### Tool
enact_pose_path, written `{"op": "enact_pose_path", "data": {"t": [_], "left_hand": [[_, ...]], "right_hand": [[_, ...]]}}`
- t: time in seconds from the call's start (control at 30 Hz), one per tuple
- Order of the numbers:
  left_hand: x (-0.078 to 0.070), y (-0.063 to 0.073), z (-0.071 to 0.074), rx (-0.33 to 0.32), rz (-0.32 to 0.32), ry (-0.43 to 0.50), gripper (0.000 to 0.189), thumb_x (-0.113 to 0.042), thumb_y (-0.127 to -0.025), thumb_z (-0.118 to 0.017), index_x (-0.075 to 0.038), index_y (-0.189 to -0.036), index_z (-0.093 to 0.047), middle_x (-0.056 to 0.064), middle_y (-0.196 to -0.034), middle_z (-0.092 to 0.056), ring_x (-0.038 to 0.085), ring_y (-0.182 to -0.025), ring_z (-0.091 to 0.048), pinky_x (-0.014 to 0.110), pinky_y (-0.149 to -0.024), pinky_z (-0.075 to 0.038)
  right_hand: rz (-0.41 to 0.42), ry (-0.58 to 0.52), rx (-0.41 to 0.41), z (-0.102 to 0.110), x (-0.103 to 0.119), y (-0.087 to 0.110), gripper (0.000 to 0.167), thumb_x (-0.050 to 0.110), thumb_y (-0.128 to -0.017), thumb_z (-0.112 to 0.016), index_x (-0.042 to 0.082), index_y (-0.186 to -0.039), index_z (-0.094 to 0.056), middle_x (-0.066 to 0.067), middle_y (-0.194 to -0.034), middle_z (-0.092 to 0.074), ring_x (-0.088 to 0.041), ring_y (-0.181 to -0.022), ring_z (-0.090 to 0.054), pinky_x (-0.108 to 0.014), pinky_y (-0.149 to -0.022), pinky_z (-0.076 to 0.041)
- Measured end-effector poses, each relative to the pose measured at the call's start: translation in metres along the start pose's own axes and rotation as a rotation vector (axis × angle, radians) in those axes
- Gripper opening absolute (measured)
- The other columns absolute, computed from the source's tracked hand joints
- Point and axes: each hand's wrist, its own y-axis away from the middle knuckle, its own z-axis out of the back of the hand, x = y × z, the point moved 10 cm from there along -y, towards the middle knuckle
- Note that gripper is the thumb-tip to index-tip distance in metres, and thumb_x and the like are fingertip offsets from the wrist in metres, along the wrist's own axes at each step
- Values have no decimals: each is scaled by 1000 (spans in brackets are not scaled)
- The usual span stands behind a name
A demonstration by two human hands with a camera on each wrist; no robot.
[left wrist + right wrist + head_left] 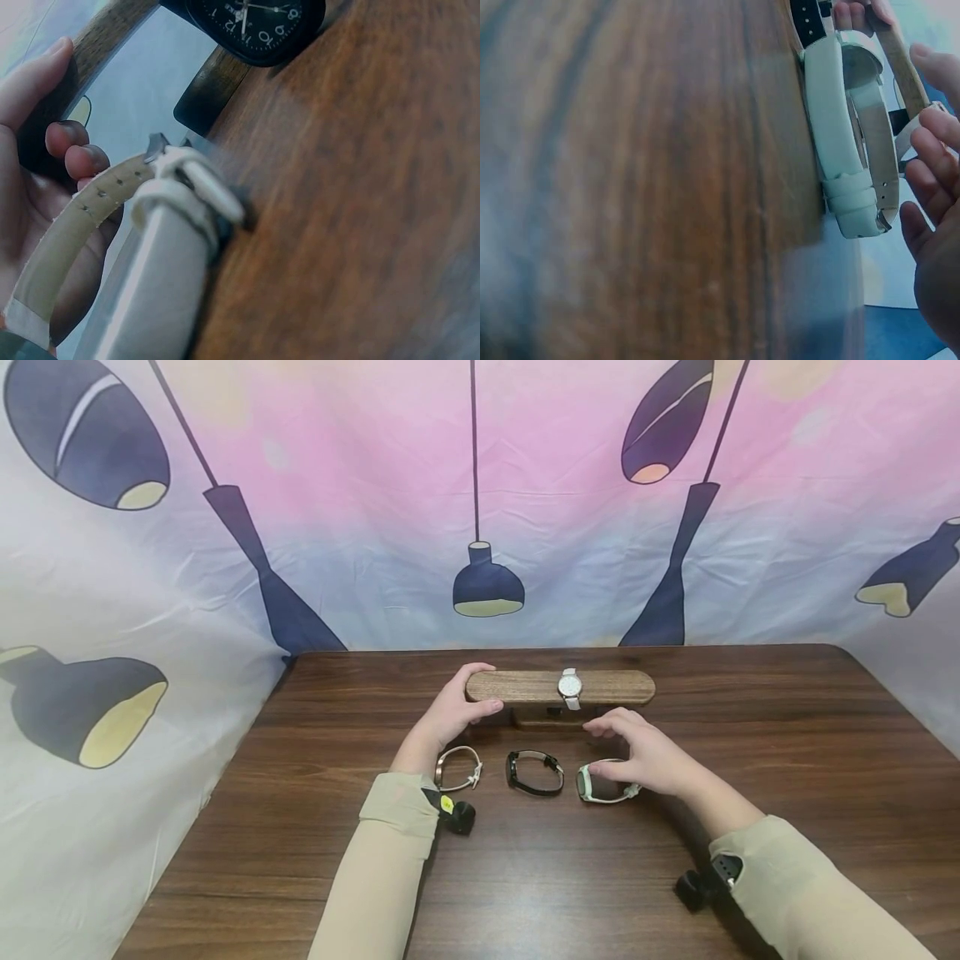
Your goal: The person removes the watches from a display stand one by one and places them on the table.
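Observation:
A wooden T-shaped watch stand stands near the back of the table, a white-strapped watch draped over its bar. My left hand grips the bar's left end, thumb in front and fingers behind. Before the stand, three watches lie on their sides with straps closed: a white-strapped one at left, a black one in the middle, a mint green one at right. My right hand hovers over the mint green watch, fingers spread and loosely bent, nothing held. In the right wrist view those fingers reach beside the stand's bar.
The dark wood table reaches back to a printed cloth with painted lamps, which also hangs along the left side. Small black cameras, the left one and the right one, sit at my sleeve cuffs.

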Motion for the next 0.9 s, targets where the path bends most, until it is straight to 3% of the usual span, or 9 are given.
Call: {"op": "enact_pose_path", "data": {"t": [0.33,0.53,0.73,0.9], "left_hand": [[2,-1,-1,35,41,-5,64,-23,-83,-72,-20,-139,-40,8,-86,-47,19,-60,-43,31,-56,-38],[-22,11,-2,48,30,-2,63,-17,-85,-69,-11,-140,-38,7,-85,-47,18,-60,-42,32,-58,-39],[0,0,-1,25,19,-5,63,-24,-83,-72,-21,-138,-40,7,-85,-48,19,-58,-42,32,-55,-38],[-1,0,0,8,3,6,58,-22,-83,-72,-23,-133,-44,8,-82,-48,19,-57,-41,31,-55,-37]], "right_hand": [[42,24,-104,18,5,-11,51,15,-74,-79,2,-119,-59,-7,-105,-57,-17,-90,-52,-33,-75,-44],[78,75,-196,32,9,-17,49,13,-73,-80,2,-116,-61,-9,-109,-59,-24,-95,-52,-39,-81,-41],[64,102,-205,38,8,-23,49,13,-74,-79,2,-118,-60,-10,-111,-58,-26,-99,-48,-40,-85,-37],[41,135,-204,42,7,-29,51,15,-75,-78,2,-120,-59,-12,-115,-56,-30,-102,-44,-43,-84,-35]]}}
